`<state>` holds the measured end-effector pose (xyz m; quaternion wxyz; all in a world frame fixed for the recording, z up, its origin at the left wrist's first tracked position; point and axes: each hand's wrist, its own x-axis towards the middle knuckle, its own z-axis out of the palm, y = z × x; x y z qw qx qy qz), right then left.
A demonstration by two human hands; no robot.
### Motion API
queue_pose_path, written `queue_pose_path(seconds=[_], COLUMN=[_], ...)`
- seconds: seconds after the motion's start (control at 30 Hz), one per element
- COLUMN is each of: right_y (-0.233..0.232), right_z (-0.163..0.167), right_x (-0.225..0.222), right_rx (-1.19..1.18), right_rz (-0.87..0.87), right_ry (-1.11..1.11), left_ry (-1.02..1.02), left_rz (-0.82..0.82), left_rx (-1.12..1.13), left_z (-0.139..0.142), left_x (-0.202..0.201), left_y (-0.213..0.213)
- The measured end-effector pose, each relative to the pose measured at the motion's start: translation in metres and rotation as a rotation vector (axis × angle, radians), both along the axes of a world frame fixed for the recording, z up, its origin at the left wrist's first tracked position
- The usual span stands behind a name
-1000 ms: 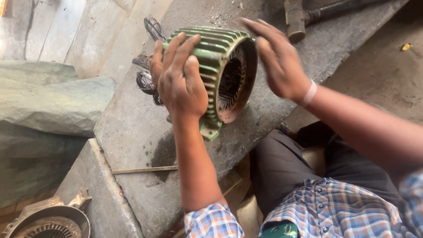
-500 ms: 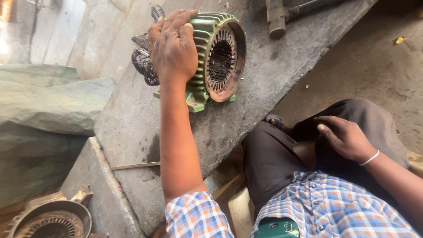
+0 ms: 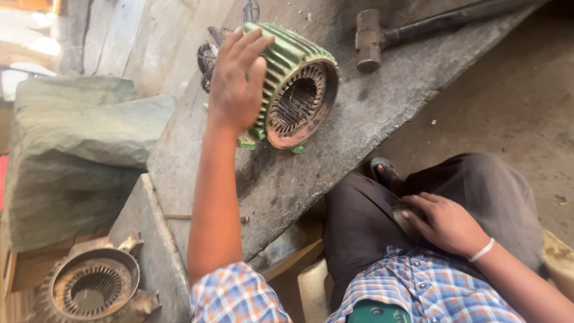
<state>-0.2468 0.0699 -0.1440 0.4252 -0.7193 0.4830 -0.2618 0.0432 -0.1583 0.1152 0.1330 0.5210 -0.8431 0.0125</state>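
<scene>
I am seeing my left hand (image 3: 236,81) lying flat, fingers spread, on the green finned motor housing (image 3: 293,84), which is lying on its side near the slab's (image 3: 335,161) far edge, bore facing me. My right hand (image 3: 445,222) is resting loosely open on my lap, well apart.

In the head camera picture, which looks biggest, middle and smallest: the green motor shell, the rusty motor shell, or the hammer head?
1. Green motor shell, under the left hand.
2. Rusty motor shell, partly cut off and nearer the camera, so unsure against the green one.
3. Hammer head, clearly smallest.
</scene>
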Motion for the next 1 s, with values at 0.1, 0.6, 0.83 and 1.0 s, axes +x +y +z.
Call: queue_pose_path(seconds=[0.1, 0.6, 0.83, 1.0], right_y=[0.0, -0.003, -0.003, -0.012], right_z=[0.008, -0.007, -0.021, -0.028], right_x=[-0.005, -0.015, -0.011, -0.011], right_rx=[0.039, -0.172, -0.143, -0.155], right_rz=[-0.012, 0.024, 0.106, 0.164], right_ry=[0.009, 0.29, 0.417, 0.499], left_ry=[-0.17, 0.142, 0.224, 0.551], left_rz=[0.085, 0.05, 0.106, 0.187], left_rx=[-0.221, -0.425, -0.486, -0.504], left_z=[-0.015, -0.031, -0.041, -0.065], left_x=[0.004, 0.047, 0.058, 0.065], left_y=[0.04, 0.032, 0.021, 0.019])
